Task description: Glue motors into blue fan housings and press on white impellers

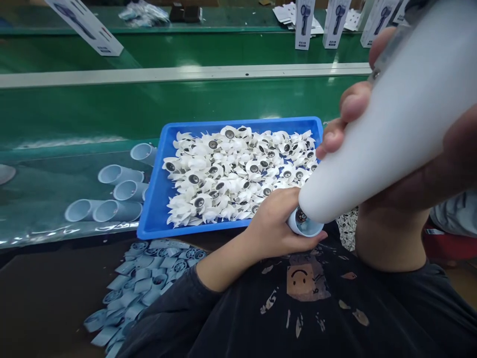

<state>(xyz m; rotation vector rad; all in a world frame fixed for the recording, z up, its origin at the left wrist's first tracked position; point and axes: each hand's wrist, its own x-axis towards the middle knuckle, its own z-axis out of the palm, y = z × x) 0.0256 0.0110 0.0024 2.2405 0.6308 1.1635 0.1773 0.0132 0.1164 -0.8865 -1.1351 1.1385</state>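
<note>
My left hand (278,223) is closed around a small pale blue cylinder housing (303,226), its open end facing me with a small part visible inside. My right hand (406,149) grips a large white tapered tool (387,124) close to the camera, with its blunt tip resting at the housing's mouth. Just beyond my left hand lies a blue tray (152,209) heaped with several white fan impellers (231,174) with metal hubs.
Several pale blue cylinder housings (112,191) lie on the green conveyor left of the tray. A pile of pale blue parts (145,283) sits under the table edge. White product boxes (303,22) stand at the far side, one (87,25) lying tilted at the left.
</note>
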